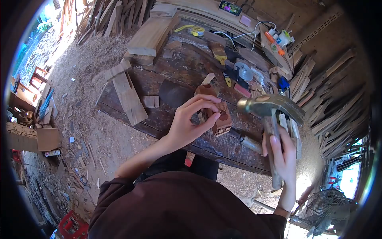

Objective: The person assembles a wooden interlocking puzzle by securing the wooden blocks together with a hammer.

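Note:
My right hand (283, 155) is wrapped round the handle of a claw hammer (274, 105), raised above the workbench with its striking face pointing left. My left hand (191, 115) pinches thumb and forefinger together over a small reddish-brown wooden piece (223, 126). Whatever sits between those fingertips is too small to make out. The wooden piece lies on the dark workbench (155, 85), partly covered by my left hand. A metal-ended tool (250, 142) rests between the piece and my right hand.
Wood offcuts (129, 95) and a thick plank (147, 38) lie at the left of the bench. Farther back are a yellow tape measure (197, 31), a brush (219, 52), a clear disc (243, 71) and a phone (230, 7). A fan (326, 211) stands lower right.

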A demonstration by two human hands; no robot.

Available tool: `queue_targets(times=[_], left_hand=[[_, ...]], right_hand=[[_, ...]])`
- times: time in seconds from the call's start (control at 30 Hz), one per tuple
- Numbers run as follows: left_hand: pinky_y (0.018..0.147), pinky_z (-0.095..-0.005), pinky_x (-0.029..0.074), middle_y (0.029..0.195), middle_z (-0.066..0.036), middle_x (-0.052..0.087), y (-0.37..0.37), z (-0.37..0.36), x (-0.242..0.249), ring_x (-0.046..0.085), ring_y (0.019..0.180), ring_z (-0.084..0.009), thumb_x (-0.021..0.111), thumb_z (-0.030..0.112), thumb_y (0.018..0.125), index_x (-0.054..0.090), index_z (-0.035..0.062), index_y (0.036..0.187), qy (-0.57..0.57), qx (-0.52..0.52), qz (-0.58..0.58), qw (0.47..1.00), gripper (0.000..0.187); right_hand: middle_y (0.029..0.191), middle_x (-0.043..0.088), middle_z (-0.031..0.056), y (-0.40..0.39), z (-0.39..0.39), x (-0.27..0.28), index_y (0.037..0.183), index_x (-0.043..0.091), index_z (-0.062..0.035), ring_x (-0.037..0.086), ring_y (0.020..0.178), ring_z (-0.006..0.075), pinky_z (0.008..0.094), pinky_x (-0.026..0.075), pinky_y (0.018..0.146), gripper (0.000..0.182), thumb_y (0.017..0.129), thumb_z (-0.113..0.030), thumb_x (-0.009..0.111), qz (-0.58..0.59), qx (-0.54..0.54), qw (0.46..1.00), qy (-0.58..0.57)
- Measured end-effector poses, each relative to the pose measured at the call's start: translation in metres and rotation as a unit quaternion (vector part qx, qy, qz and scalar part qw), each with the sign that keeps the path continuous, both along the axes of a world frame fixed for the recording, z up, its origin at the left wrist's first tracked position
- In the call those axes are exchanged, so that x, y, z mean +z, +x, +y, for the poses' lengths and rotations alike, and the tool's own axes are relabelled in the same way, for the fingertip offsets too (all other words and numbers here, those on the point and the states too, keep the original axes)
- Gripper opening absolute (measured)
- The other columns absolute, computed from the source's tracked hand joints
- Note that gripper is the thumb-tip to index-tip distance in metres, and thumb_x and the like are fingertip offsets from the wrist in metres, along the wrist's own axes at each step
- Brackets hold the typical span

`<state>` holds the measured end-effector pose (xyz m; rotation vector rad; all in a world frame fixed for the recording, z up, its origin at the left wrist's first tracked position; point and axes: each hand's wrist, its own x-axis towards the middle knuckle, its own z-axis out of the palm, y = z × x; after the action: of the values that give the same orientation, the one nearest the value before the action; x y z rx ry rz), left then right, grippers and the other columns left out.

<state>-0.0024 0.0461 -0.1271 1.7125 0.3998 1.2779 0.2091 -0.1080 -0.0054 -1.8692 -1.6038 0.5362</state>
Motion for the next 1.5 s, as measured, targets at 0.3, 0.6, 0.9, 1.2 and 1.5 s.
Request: queue_targets(times=[0.3, 0.6, 0.9, 1.2, 1.5], left_hand=[[0.084, -0.0318, 0.052, 0.112, -0.012, 0.066, 0.002, 0.0, -0.002, 0.068, 0.095, -0.0218, 0.072, 0.0, 0.082, 0.066, 0.0006, 0.094, 0.003, 0.015, -0.022, 1.0, 0.013], [0.084, -0.0321, 0.052, 0.11, -0.01, 0.067, 0.003, 0.001, -0.002, 0.068, 0.093, -0.0217, 0.073, 0.001, 0.082, 0.067, 0.0008, 0.093, -0.006, 0.018, -0.032, 0.999, 0.012], [0.085, -0.0317, 0.052, 0.11, -0.01, 0.066, 0.005, 0.004, -0.002, 0.068, 0.094, -0.02, 0.073, 0.001, 0.083, 0.067, 0.0004, 0.094, -0.004, 0.02, -0.041, 0.999, 0.013], [0.096, -0.0355, 0.047, 0.12, -0.012, 0.062, 0.004, 0.005, -0.01, 0.062, 0.108, -0.0249, 0.08, 0.015, 0.08, 0.062, 0.0037, 0.115, 0.009, 0.006, -0.025, 1.0, 0.041], [0.112, -0.0486, 0.025, 0.133, -0.013, 0.056, 0.011, -0.014, -0.024, 0.048, 0.131, -0.0271, 0.086, 0.035, 0.07, 0.05, 0.0087, 0.133, 0.062, 0.111, 0.069, 0.99, 0.077]], right_hand=[[0.079, 0.06, 0.01, -0.035, 0.009, 0.023, 0.14, 0.045, -0.0003, 0.059, 0.063, 0.0138, 0.0284, 0.048, 0.06, 0.043, 0.101, -0.015, 0.054, -0.021, 0.061, 0.998, -0.018], [0.086, 0.063, 0.0117, -0.04, 0.018, 0.047, 0.141, 0.045, 0.0048, 0.056, 0.061, 0.0129, 0.0287, 0.048, 0.06, 0.045, 0.1, -0.01, 0.052, -0.054, 0.05, 0.997, -0.023], [0.102, 0.066, 0.0223, -0.042, 0.026, 0.046, 0.139, 0.048, 0.002, 0.061, 0.062, 0.0177, 0.0321, 0.051, 0.062, 0.042, 0.099, -0.011, 0.054, -0.113, 0.072, 0.987, -0.088], [0.084, 0.062, 0.0086, -0.045, 0.008, 0.059, 0.141, 0.047, 0.003, 0.054, 0.062, 0.0103, 0.0265, 0.047, 0.059, 0.043, 0.101, -0.013, 0.051, -0.084, 0.037, 0.996, -0.011], [0.079, 0.062, 0.0105, -0.039, 0.014, 0.035, 0.142, 0.047, -0.0012, 0.055, 0.061, 0.0126, 0.0291, 0.047, 0.059, 0.043, 0.1, -0.011, 0.051, -0.122, 0.081, 0.988, -0.057]])
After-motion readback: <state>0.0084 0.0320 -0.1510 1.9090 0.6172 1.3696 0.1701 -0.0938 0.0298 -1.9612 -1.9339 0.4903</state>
